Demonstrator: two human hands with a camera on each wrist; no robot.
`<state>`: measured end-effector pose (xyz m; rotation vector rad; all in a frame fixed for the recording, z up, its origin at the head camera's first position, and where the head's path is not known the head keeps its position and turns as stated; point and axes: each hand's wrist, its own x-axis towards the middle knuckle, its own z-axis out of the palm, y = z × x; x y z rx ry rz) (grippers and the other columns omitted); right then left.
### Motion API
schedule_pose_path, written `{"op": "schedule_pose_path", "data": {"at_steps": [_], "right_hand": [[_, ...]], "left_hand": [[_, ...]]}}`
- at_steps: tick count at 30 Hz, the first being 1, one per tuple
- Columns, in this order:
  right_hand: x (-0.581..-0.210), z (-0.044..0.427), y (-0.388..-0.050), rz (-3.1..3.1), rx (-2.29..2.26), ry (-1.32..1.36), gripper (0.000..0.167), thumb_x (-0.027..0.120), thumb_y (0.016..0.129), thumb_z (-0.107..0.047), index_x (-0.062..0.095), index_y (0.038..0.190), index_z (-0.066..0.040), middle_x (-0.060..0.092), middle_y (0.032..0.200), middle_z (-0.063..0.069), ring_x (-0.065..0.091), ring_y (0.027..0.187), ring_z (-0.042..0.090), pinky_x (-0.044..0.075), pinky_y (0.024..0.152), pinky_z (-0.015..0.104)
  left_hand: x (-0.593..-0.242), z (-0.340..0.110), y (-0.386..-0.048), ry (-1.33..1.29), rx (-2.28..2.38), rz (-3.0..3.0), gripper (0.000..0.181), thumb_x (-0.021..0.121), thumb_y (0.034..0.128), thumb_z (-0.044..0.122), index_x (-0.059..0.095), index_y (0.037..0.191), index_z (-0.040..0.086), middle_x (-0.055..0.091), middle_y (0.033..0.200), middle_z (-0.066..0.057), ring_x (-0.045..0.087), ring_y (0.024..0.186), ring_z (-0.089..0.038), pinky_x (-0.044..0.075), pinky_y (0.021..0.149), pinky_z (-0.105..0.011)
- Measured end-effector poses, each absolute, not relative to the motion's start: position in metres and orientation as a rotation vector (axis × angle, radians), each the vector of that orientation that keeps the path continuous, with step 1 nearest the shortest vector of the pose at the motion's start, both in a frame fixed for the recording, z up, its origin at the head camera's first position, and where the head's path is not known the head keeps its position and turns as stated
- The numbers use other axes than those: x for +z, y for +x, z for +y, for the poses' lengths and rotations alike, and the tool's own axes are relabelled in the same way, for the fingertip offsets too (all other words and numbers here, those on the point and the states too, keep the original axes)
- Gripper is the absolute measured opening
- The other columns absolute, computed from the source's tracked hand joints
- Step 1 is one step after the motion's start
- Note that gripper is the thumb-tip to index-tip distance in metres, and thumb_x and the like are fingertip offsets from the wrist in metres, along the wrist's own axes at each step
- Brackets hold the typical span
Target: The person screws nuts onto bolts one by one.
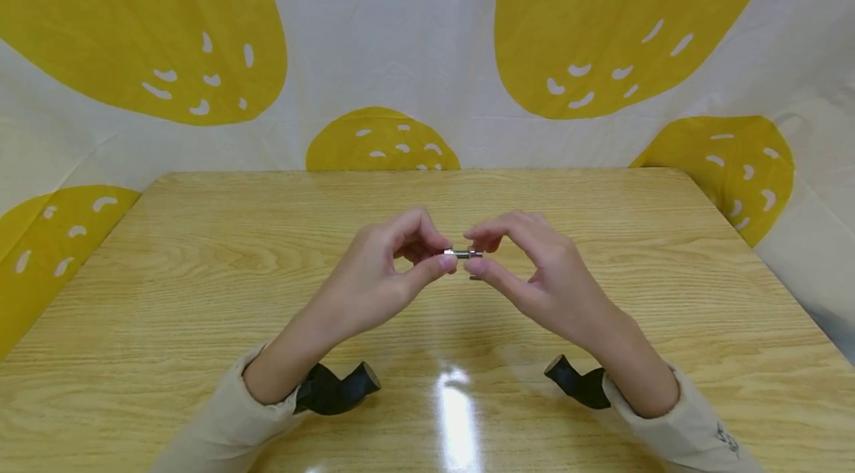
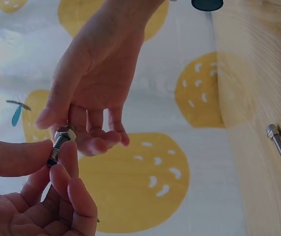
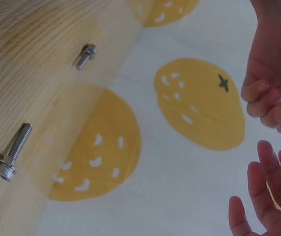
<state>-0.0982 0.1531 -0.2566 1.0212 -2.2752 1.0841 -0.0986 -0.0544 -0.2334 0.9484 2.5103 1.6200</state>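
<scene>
My left hand [image 1: 384, 272] pinches a small metal bolt [image 1: 461, 255] between thumb and fingertips. The left wrist view shows its thread and a hex nut [image 2: 65, 133] near the end facing the other hand. My right hand [image 1: 534, 265] is at that end, thumb and forefinger spread around it with a gap. In the right wrist view its fingers [image 3: 265, 194] are parted just below the bolt's end; whether a fingertip touches it I cannot tell. Two more bolts, a larger one [image 3: 13, 152] and a smaller one [image 3: 85, 56], lie on the table.
The wood-grain table [image 1: 200, 235] reaches back to a white cloth [image 1: 394, 35] printed with large yellow fruit shapes. Black curved mounts [image 1: 341, 389] stick out from both sleeve cuffs. Light glares off the tabletop near its front.
</scene>
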Motion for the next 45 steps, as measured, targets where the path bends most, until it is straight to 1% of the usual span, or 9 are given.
{"op": "schedule_pose_path", "data": {"at_steps": [3, 8, 13, 18, 28, 33, 36, 41, 45], "right_hand": [[-0.2551, 0.1524, -0.0973, -2.267, 1.083, 1.068, 0.033, 0.074, 0.079, -0.009, 0.06, 0.109, -0.007, 0.063, 0.099, 0.001, 0.054, 0.095, 0.013, 0.044, 0.085, 0.026], [-0.2545, 0.152, -0.0981, -2.241, 1.079, 1.116, 0.032, 0.074, 0.075, -0.001, 0.061, 0.103, -0.005, 0.063, 0.1, 0.002, 0.054, 0.097, 0.014, 0.044, 0.087, 0.023], [-0.2549, 0.1524, -0.0987, -2.221, 1.078, 1.126, 0.02, 0.07, 0.083, -0.015, 0.063, 0.099, -0.006, 0.062, 0.095, 0.0, 0.053, 0.094, 0.012, 0.043, 0.082, 0.02], [-0.257, 0.1522, -0.0998, -2.193, 1.053, 1.14, 0.025, 0.057, 0.091, -0.031, 0.064, 0.098, -0.009, 0.062, 0.092, -0.002, 0.052, 0.091, 0.014, 0.042, 0.078, 0.024], [-0.2602, 0.1492, -0.1003, -2.221, 0.995, 1.082, 0.031, 0.045, 0.099, -0.029, 0.064, 0.08, -0.012, 0.061, 0.078, -0.008, 0.052, 0.081, 0.009, 0.038, 0.075, 0.027], [-0.2573, 0.1528, -0.0967, -2.298, 1.05, 1.059, 0.018, 0.06, 0.091, -0.026, 0.064, 0.1, -0.011, 0.062, 0.091, -0.006, 0.052, 0.089, 0.009, 0.041, 0.079, 0.027], [-0.2544, 0.1537, -0.0945, -2.313, 1.067, 1.072, 0.03, 0.072, 0.082, -0.017, 0.061, 0.109, -0.01, 0.06, 0.097, -0.003, 0.051, 0.094, 0.01, 0.043, 0.081, 0.026], [-0.2515, 0.1527, -0.0944, -2.287, 1.044, 1.109, 0.029, 0.074, 0.076, -0.004, 0.061, 0.102, -0.008, 0.061, 0.096, -0.001, 0.053, 0.094, 0.012, 0.044, 0.082, 0.023], [-0.252, 0.1529, -0.0949, -2.269, 1.035, 1.122, 0.02, 0.071, 0.082, -0.013, 0.062, 0.099, -0.009, 0.061, 0.093, -0.002, 0.053, 0.094, 0.011, 0.044, 0.08, 0.022]], "left_hand": [[-0.234, -0.0556, -0.099, 0.939, 1.617, 2.514, 0.008, 0.064, 0.087, 0.007, 0.057, 0.086, 0.006, 0.065, 0.081, -0.001, 0.059, 0.069, -0.013, 0.052, 0.066, -0.026], [-0.2356, -0.0571, -0.0997, 0.924, 1.625, 2.5, 0.008, 0.064, 0.0871, 0.007, 0.057, 0.085, 0.006, 0.065, 0.081, -0.001, 0.06, 0.069, -0.013, 0.052, 0.065, -0.027], [-0.236, -0.0581, -0.0998, 0.937, 1.619, 2.478, 0.009, 0.065, 0.0865, 0.008, 0.057, 0.084, 0.007, 0.065, 0.082, -0.001, 0.06, 0.071, -0.01, 0.053, 0.068, -0.028], [-0.2352, -0.0604, -0.1005, 0.978, 1.588, 2.472, 0.01, 0.067, 0.0847, 0.008, 0.057, 0.084, 0.007, 0.065, 0.081, -0.001, 0.06, 0.071, -0.009, 0.053, 0.068, -0.026], [-0.2343, -0.0616, -0.0986, 1.027, 1.584, 2.465, 0.009, 0.068, 0.0842, 0.009, 0.059, 0.084, 0.007, 0.065, 0.08, 0.0, 0.06, 0.069, -0.01, 0.051, 0.065, -0.024], [-0.2336, -0.0618, -0.0981, 0.975, 1.582, 2.485, 0.009, 0.068, 0.0846, 0.009, 0.059, 0.085, 0.008, 0.064, 0.08, 0.0, 0.06, 0.071, -0.015, 0.051, 0.066, -0.025], [-0.233, -0.0621, -0.0981, 0.941, 1.591, 2.487, 0.009, 0.068, 0.0847, 0.009, 0.059, 0.085, 0.008, 0.064, 0.081, 0.0, 0.06, 0.071, -0.015, 0.051, 0.066, -0.025], [-0.2323, -0.062, -0.0983, 0.928, 1.61, 2.467, 0.009, 0.068, 0.0842, 0.008, 0.059, 0.085, 0.007, 0.065, 0.082, -0.001, 0.061, 0.071, -0.016, 0.052, 0.066, -0.025], [-0.2333, -0.0625, -0.0993, 0.952, 1.612, 2.449, 0.009, 0.068, 0.0842, 0.008, 0.059, 0.085, 0.007, 0.065, 0.082, -0.002, 0.061, 0.071, -0.017, 0.052, 0.067, -0.025]]}}
